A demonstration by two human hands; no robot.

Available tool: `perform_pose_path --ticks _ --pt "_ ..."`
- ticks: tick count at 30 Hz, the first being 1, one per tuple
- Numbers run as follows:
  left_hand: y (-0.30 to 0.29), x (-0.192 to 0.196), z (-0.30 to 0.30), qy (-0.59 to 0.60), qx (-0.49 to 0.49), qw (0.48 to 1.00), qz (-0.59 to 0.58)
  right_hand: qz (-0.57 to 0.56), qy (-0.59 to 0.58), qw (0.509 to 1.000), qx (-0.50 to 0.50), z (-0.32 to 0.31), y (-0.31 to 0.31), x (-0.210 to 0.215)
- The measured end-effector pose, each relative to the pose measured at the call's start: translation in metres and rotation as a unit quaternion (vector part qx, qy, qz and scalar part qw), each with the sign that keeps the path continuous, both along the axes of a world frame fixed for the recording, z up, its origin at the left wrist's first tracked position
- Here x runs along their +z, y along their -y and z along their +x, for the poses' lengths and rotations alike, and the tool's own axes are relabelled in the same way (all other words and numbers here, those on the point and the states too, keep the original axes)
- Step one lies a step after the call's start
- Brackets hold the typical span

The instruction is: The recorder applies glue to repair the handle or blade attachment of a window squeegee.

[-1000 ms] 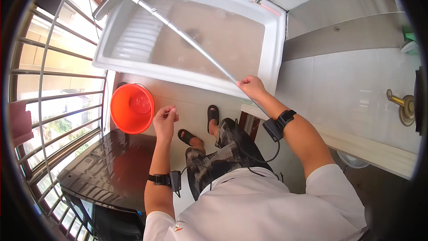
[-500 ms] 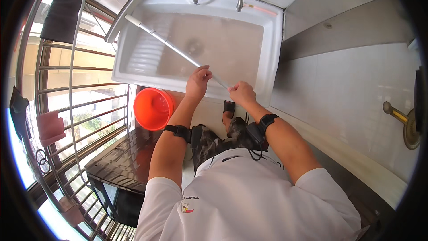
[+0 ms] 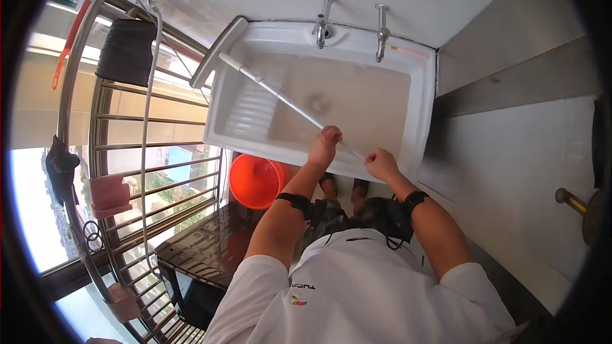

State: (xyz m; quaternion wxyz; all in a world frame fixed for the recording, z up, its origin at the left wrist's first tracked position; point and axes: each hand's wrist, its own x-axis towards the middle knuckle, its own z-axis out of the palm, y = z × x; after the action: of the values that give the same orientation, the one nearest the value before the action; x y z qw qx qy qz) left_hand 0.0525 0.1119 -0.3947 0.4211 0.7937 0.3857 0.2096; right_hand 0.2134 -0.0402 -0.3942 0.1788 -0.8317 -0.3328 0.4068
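A flat mop [image 3: 287, 100] with a slim silver pole lies slanting across the white sink [image 3: 357, 48]. Its long pale head [image 3: 210, 64] rests over the sink's far left corner. My left hand [image 3: 326, 145] is closed around the pole above the sink's near rim. Farther down, my right hand [image 3: 382, 165] pinches the pole's near end, close to the right part of that rim. Fingers hide the very tip of the pole.
Two metal taps [image 3: 323, 22] stick out of the wall behind the sink. An orange bucket [image 3: 256, 181] stands below the near left rim, beside a glossy black cabinet [image 3: 204, 248]. Window bars [image 3: 159, 146] and a hanging hose [image 3: 148, 114] line the left side.
The view has shifted, so the sink, bucket and hands sit lower and farther right. Both feet now show below the sink. Both hands keep their hold on the mop pole.
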Motion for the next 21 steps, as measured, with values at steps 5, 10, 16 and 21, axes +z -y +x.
perform_pose_path --ticks 5,10,16,21 --pt "-0.017 -0.009 -0.014 0.002 -0.003 0.999 0.033 0.026 -0.094 0.994 -0.045 -0.009 -0.020 0.004" --pt "-0.010 -0.005 -0.004 -0.034 0.000 0.999 -0.029 0.011 -0.014 0.998 -0.067 -0.014 -0.017 0.013" --pt "-0.002 -0.001 -0.007 -0.034 0.007 0.999 0.009 -0.032 0.008 0.996 -0.088 -0.028 -0.020 0.024" --pt "-0.002 0.002 -0.003 -0.041 0.002 0.999 0.011 -0.069 0.001 0.993 -0.095 -0.026 -0.022 0.026"
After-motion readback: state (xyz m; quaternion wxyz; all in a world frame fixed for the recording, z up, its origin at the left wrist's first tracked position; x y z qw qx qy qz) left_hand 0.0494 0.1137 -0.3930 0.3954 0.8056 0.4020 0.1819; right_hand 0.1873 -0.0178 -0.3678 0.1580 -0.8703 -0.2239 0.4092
